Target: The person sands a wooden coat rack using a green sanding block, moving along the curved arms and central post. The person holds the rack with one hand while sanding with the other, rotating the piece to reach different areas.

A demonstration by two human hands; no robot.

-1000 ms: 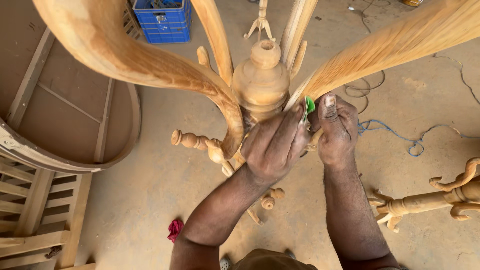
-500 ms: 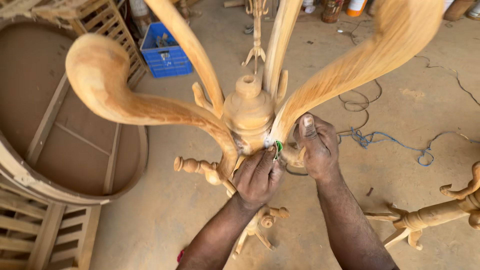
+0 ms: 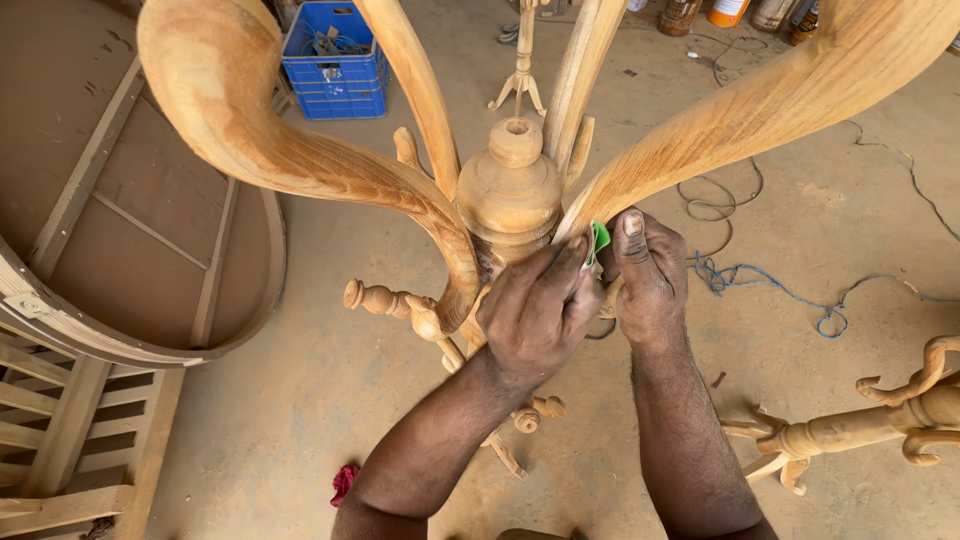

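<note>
Dusty concrete workshop floor (image 3: 300,420), seen from above, strewn with cords and unfinished wooden pieces. At centre, left hand (image 3: 535,310) curled, fingers pressed together against the turned wooden post (image 3: 510,195), fingertips pinching a small green scrap (image 3: 599,240), perhaps sandpaper, into the joint where a curved arm meets the post. Touching it at 3 o'clock, right hand (image 3: 648,275), also closed, thumb up and pressing the same green scrap from the other side. Rising from the post, broad curved wooden arms: one sweeping to 10 o'clock (image 3: 250,120), one to 2 o'clock (image 3: 790,100), two slimmer ones toward 12 o'clock. Just below the hands, small turned pegs (image 3: 385,300) sticking out at 9 o'clock, and lower legs of the stand partly hidden behind the forearms. Farther out: at 9 o'clock a round wooden tabletop (image 3: 130,230) lying underside up, with a slatted frame (image 3: 60,440) at 8 o'clock; at 11 o'clock a blue plastic crate (image 3: 335,70); at 3 o'clock a blue cord (image 3: 780,290) looping over the floor; at 4 o'clock a second turned stand (image 3: 860,425) lying on its side; at 7 o'clock a red rag (image 3: 343,483); at 1 o'clock several cans (image 3: 730,12) along the top edge.
</note>
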